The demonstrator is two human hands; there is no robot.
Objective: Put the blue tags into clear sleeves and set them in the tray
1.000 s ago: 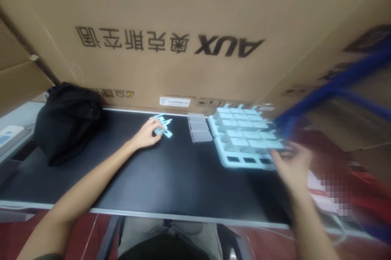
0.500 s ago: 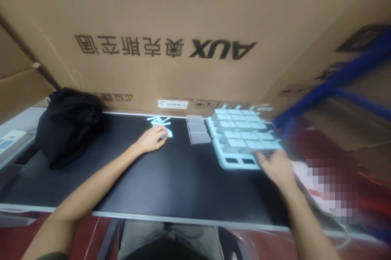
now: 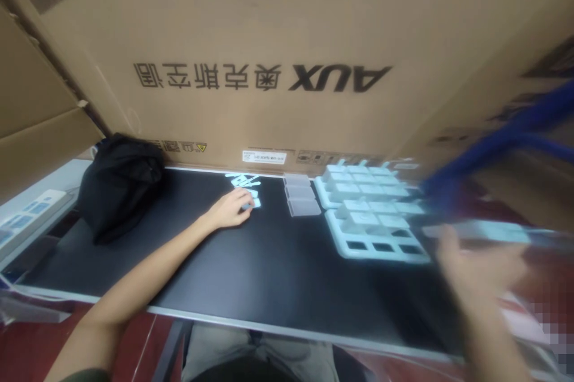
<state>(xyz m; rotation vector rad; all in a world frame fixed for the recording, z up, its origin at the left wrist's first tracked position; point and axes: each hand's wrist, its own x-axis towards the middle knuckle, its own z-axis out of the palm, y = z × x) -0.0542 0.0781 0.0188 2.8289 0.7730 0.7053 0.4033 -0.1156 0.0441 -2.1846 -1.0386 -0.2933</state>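
Observation:
My right hand (image 3: 482,265), smeared by motion, grips a popsicle mold (image 3: 502,231) with a clear part and a light-blue part, off to the right of the racks. A light-blue rack (image 3: 383,255) holds several popsicle molds (image 3: 362,220), and open slots show along its front. Behind it stands a second rack (image 3: 319,188) filled with similar molds. On the black tabletop, my left hand (image 3: 231,208) has its fingers curled on a light-blue popsicle handle (image 3: 257,202). Beyond its fingertips lies a small pile of light-blue popsicle handles (image 3: 244,180).
Several clear mold cases (image 3: 302,195) lie side by side between the pile and the racks. A black cloth bag (image 3: 119,188) sits at the left beside a white power strip (image 3: 31,220). A large cardboard box (image 3: 264,23) walls the back; a blue metal frame (image 3: 502,131) stands right.
My right hand has lifted a popsicle mold out of the front rack and carried it right, baring more slots. My left hand stays by the pile while the view shifts slightly.

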